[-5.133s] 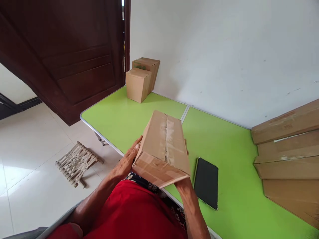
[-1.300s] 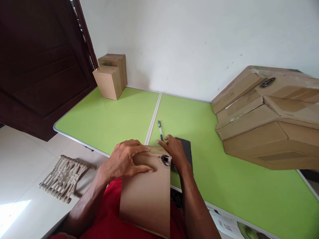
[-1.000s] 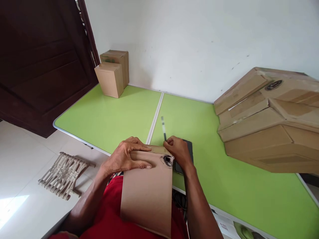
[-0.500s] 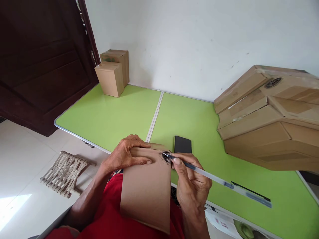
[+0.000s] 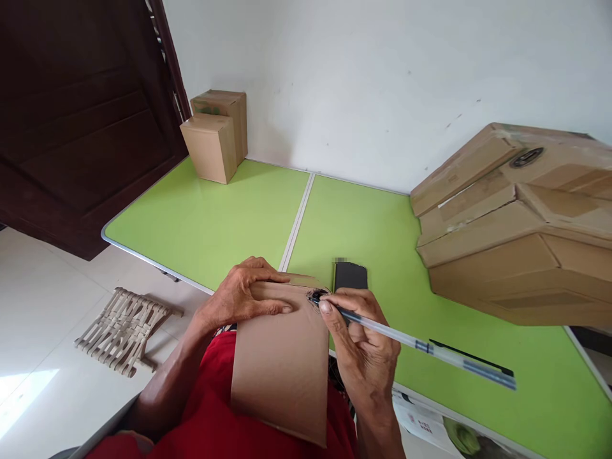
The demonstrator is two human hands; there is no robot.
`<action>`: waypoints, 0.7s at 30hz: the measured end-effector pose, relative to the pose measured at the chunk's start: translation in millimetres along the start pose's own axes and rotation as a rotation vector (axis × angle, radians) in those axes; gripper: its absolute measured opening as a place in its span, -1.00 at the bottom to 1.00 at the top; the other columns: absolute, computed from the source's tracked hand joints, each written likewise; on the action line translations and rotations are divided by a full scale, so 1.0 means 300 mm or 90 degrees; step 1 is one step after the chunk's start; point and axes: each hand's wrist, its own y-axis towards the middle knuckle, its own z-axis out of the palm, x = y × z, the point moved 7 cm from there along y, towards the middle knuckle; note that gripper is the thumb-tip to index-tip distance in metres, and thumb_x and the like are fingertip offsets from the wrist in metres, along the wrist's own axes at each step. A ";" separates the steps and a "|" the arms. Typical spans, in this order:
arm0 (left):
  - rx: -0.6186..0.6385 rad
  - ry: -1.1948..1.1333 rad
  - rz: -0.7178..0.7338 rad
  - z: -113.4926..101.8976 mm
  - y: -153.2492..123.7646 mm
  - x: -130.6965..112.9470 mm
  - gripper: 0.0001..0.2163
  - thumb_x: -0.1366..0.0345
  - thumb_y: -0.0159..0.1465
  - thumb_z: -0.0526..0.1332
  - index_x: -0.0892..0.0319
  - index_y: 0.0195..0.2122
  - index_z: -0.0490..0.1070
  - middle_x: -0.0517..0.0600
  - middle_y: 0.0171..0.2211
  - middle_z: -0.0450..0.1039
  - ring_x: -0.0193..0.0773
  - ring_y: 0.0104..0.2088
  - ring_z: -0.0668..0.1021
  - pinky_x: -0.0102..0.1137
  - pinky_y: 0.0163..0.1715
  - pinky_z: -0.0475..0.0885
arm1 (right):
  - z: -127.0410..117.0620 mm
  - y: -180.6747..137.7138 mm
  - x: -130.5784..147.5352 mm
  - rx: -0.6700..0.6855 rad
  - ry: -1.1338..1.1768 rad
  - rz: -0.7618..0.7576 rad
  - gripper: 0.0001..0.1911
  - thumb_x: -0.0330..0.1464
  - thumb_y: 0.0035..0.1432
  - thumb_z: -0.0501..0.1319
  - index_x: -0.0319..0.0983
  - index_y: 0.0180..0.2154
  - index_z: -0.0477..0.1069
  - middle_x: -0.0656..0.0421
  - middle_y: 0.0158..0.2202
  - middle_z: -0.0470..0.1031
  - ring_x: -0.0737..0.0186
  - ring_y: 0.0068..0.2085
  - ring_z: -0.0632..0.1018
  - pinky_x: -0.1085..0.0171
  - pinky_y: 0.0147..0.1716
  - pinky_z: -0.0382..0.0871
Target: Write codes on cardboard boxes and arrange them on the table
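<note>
A brown cardboard box (image 5: pixel 282 363) rests at the table's front edge, against the red shirt. My left hand (image 5: pixel 253 292) grips its upper left, with the thumb flat on the front face and the fingers over the top edge. In my right hand (image 5: pixel 358 331) is a pen (image 5: pixel 401 335) with a clear barrel, its cap stuck on the far end. The pen's tip touches a dark scribbled patch (image 5: pixel 316 296) at the box's upper right corner. Just behind the right hand lies a black phone (image 5: pixel 350 276), partly covered by the fingers.
Two small cardboard boxes (image 5: pixel 210 146) stand at the back left of the green table (image 5: pixel 224 223). Large stacked cartons (image 5: pixel 507 255) fill the right side. A woven stool (image 5: pixel 123 328) is on the floor at left, near a dark door (image 5: pixel 86 115).
My right hand has shifted slightly left, and the pen tip has moved a little left on the dark patch. The left hand still holds the box in place.
</note>
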 end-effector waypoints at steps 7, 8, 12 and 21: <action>-0.005 -0.009 0.022 -0.001 -0.002 -0.002 -0.63 0.15 0.17 0.59 0.06 -0.01 0.72 0.07 -0.10 0.66 -0.07 -0.06 0.66 -0.21 0.02 0.56 | -0.055 0.008 -0.018 0.025 0.024 0.016 -0.83 -0.26 0.43 0.30 -0.10 -0.29 0.49 0.20 -0.25 0.48 0.23 -0.26 0.50 0.27 -0.32 0.36; -0.004 -0.008 0.017 -0.001 -0.002 0.000 -0.63 0.15 0.17 0.60 0.06 0.00 0.72 0.07 -0.11 0.66 -0.07 -0.07 0.66 -0.21 0.00 0.57 | -0.068 0.013 -0.033 0.025 0.036 0.040 -0.81 -0.23 0.42 0.31 -0.10 -0.29 0.49 0.20 -0.28 0.49 0.25 -0.31 0.49 0.28 -0.37 0.35; 0.002 -0.015 0.009 0.000 -0.002 0.004 -0.62 0.14 0.17 0.59 0.05 0.01 0.71 0.07 -0.11 0.65 -0.07 -0.07 0.65 -0.22 -0.02 0.56 | -0.097 0.067 -0.146 0.040 0.080 0.189 -0.70 -0.04 0.37 0.33 -0.13 -0.23 0.52 0.20 -0.41 0.54 0.26 -0.47 0.50 0.29 -0.51 0.37; 0.002 -0.027 0.003 0.005 -0.004 0.018 -0.57 0.09 0.18 0.57 0.07 0.06 0.70 0.09 -0.09 0.63 -0.05 -0.06 0.63 -0.20 -0.01 0.53 | 0.172 0.317 -0.398 0.254 -0.251 0.329 -0.84 -0.40 0.39 0.27 -0.21 -0.31 0.40 0.25 -0.51 0.52 0.26 -0.49 0.55 0.24 -0.35 0.47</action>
